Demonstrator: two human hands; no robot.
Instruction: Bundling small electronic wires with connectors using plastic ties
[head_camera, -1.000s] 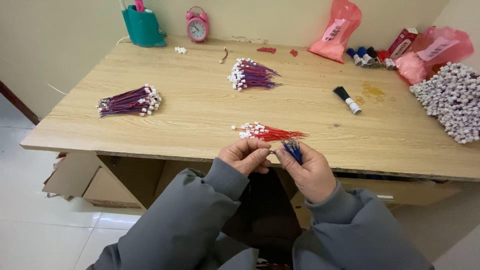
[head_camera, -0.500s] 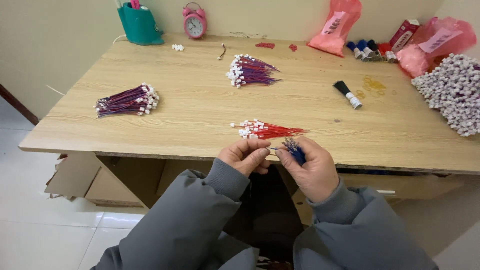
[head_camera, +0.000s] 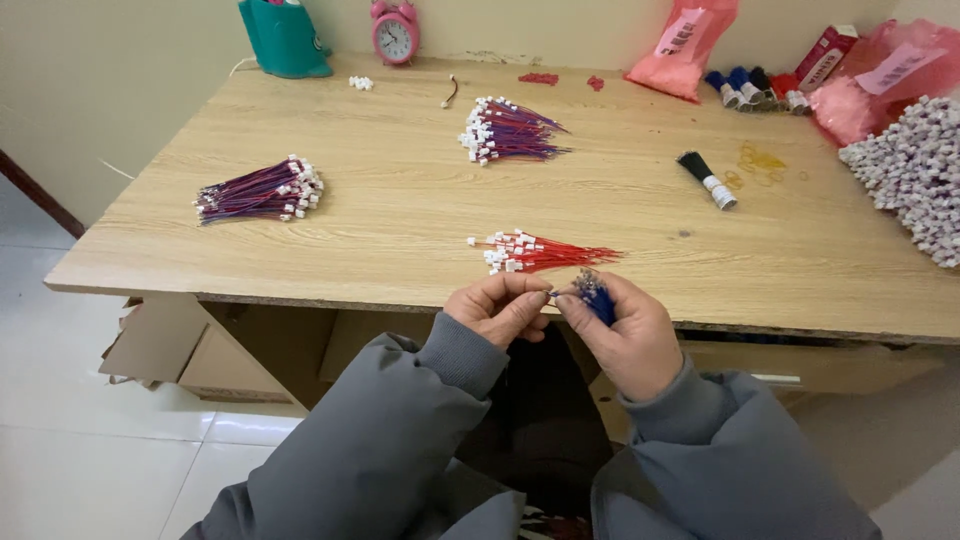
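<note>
Held just off the near table edge (head_camera: 300, 297): blue wires (head_camera: 596, 300) clenched in the right hand (head_camera: 620, 335), one wire end pinched by left hand (head_camera: 497, 308) fingertips, red wires (head_camera: 540, 253) lying just beyond within reach.

the teal plastic holder (head_camera: 285, 35) and the round pink alarm clock (head_camera: 395, 32) are cut off by the top edge; the heap of small white connectors (head_camera: 915, 175) runs past the right edge; what the left hand (head_camera: 500, 308) pinches is too small to tell; the bundle of thin blue wires (head_camera: 594, 297) is half hidden in the right hand (head_camera: 620, 335).
</note>
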